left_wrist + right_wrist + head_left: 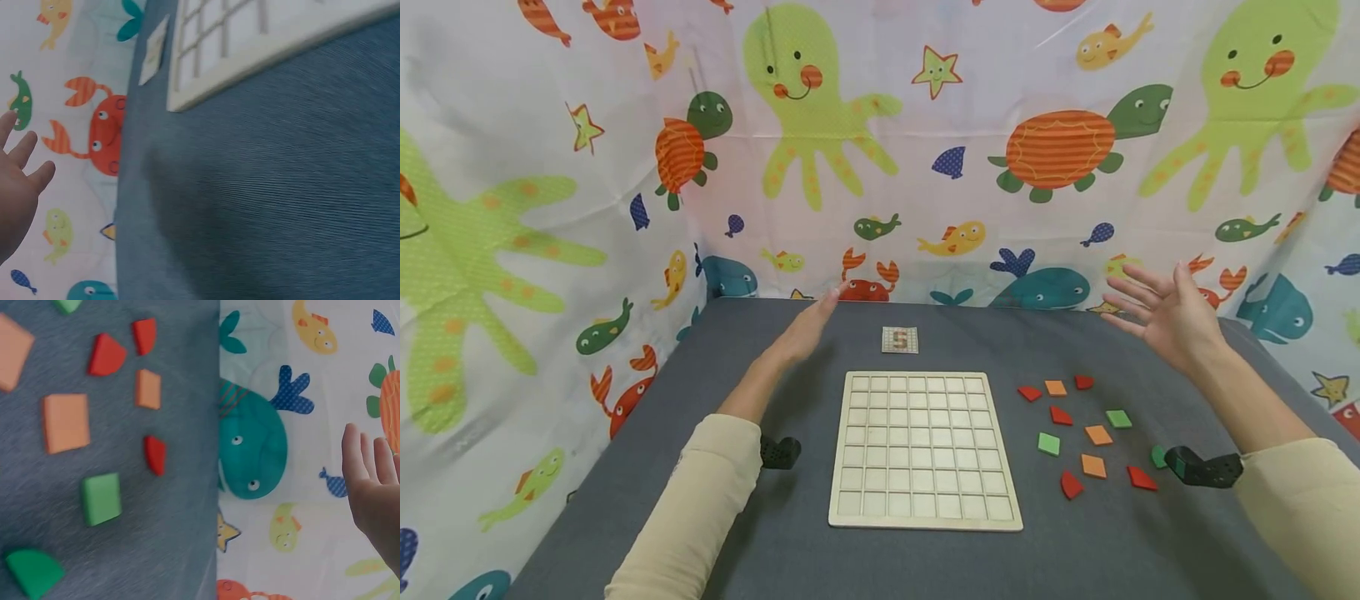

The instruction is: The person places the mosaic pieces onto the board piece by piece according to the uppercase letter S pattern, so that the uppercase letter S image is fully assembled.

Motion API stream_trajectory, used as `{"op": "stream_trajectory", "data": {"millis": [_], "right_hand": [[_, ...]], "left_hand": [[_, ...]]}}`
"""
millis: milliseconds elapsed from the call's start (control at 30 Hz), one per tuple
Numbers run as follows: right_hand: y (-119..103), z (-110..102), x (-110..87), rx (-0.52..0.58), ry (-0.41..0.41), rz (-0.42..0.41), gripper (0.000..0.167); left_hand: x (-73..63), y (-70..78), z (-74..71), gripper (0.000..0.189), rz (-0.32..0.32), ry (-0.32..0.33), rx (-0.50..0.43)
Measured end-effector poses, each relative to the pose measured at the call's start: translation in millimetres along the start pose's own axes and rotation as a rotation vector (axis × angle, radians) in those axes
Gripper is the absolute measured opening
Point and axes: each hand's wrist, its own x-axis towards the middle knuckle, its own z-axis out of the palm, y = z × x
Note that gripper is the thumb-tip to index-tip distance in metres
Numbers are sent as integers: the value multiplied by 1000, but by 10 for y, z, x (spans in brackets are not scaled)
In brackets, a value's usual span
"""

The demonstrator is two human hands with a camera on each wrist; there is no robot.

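Note:
A pale wooden grid board (925, 524) lies on the dark grey table, its square cells bare. My left hand (807, 331) is raised above the table to the left of the board, fingers extended, holding nothing. On the other side my right hand (1180, 317) hovers beyond the scattered pieces, palm turned up and fingers spread, also with nothing in it. Between the board and the right arm lie several flat pieces: orange squares (1093, 466), green squares (1048, 444), red quarter-rounds (1071, 484) and a green quarter-round (35, 572). A small pattern card (899, 340) sits behind the board.
A curtain (895, 167) printed with sea animals rises along the table's back and sides. Black wrist-worn devices (1206, 467) sit under both sleeves. The grey tabletop (790, 550) extends around the board.

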Motion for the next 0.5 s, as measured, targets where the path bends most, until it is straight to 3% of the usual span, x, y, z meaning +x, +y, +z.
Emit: {"op": "stream_trajectory", "data": {"millis": [200,500], "right_hand": [[136,-241,-258,218,-118,70,53],[326,-523,-624,327,-327,189,63]], "left_hand": [[-59,-144,165,58,33,-74,56],[-206,-322,263,64,78,-278,256]]}}
